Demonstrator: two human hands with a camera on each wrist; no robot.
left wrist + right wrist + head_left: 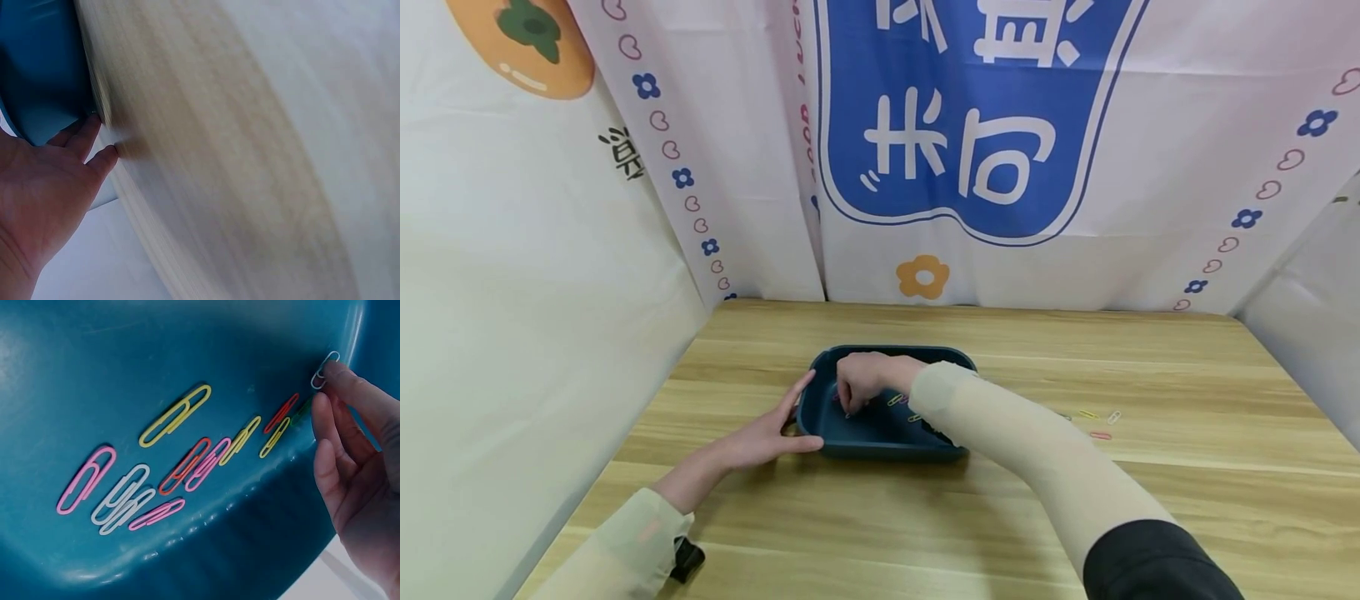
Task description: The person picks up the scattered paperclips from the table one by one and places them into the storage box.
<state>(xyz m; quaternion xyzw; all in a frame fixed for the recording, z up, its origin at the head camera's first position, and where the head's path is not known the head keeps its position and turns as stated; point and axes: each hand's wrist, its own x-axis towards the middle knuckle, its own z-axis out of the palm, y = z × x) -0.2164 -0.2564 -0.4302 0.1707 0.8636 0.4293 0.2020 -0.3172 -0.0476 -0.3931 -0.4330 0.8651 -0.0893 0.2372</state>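
Observation:
A dark blue-green plastic tray [880,451] sits on the wooden table. My left hand [767,433] rests against its left end, thumb at the near rim and the straight index finger along the left side; in the left wrist view the left hand [50,187] touches the outer wall. My right hand [867,379] reaches down inside the tray. Between thumb and finger, the right hand [359,419] pinches a white paper clip [325,370]. Several paper clips lie in the tray, including a yellow paper clip [175,416] and a pink paper clip [86,480].
Right of the tray, a few loose clips lie on the table [1150,500], among them a red paper clip [1101,435] and a yellow paper clip [1088,414]. A printed cloth [760,250] hangs behind the table.

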